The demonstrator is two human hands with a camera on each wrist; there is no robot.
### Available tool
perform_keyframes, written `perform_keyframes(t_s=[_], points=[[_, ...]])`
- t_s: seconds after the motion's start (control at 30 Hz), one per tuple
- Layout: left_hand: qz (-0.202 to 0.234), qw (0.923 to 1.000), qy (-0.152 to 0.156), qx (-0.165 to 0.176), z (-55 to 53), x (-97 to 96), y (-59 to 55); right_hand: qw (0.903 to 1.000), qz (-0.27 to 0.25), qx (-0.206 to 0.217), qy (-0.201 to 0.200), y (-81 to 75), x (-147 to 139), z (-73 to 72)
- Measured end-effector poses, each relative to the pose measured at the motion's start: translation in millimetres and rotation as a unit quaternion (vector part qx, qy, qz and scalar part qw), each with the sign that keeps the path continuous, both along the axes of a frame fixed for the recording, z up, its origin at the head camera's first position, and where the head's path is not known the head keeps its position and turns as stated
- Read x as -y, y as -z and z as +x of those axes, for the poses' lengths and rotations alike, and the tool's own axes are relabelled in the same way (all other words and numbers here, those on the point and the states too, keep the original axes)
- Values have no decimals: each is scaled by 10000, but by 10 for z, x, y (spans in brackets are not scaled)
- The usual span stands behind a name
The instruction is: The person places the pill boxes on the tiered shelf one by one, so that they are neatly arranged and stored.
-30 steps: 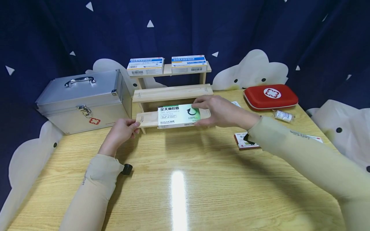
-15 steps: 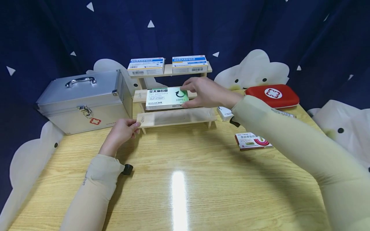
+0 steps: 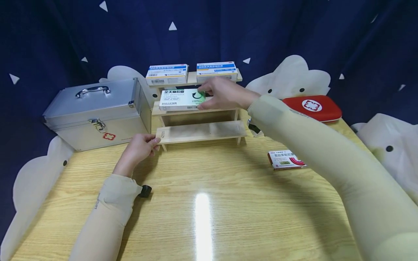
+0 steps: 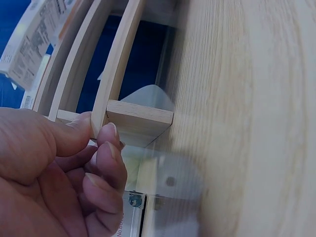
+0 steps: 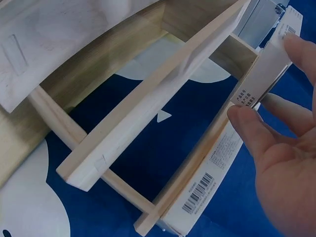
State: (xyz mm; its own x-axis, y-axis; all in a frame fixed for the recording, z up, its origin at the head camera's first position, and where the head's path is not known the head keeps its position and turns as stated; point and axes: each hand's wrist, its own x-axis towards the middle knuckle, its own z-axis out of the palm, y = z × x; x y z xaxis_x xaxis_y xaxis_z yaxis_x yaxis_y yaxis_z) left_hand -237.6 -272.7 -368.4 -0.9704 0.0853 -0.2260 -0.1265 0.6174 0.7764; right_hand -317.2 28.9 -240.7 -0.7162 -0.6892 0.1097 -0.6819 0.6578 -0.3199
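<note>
My right hand [image 3: 225, 93] pinches the right end of a white and green medicine box [image 3: 179, 100], between thumb and fingers. In the head view the box overlaps the middle step of a three-step wooden rack [image 3: 202, 132]. With thumb and fingertips my left hand [image 3: 138, 150] pinches the left end of the rack's bottom step, also seen in the left wrist view on the board's end [image 4: 101, 106]. Two white and blue medicine boxes lie on the top step, a left one [image 3: 167, 74] and a right one [image 3: 217, 71].
A silver metal case [image 3: 98, 116] stands left of the rack. To the right are a red zip case [image 3: 313, 108], a flat white and red medicine box [image 3: 285, 159] and a small white box [image 3: 258, 133] partly behind my right sleeve. A dark blue curtain hangs behind.
My right hand has carried the green and white box from the bottom step up and leftward to the middle step's height. My left hand keeps its grip on the rack.
</note>
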Motion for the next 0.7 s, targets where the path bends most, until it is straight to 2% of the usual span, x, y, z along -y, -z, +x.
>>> perform_keyframes(t_s=[0.27,0.5,0.7], points=[[-4,10000,22,-61,-3,7,4,9993,32,-186,-314,73,169,-86],[-13,10000,-24,-28,3,8,4,9986,99,-147,-490,163,389,-128],[-37,10000,-35,-16,-9,8,12,9993,215,-35,-303,198,498,-143]])
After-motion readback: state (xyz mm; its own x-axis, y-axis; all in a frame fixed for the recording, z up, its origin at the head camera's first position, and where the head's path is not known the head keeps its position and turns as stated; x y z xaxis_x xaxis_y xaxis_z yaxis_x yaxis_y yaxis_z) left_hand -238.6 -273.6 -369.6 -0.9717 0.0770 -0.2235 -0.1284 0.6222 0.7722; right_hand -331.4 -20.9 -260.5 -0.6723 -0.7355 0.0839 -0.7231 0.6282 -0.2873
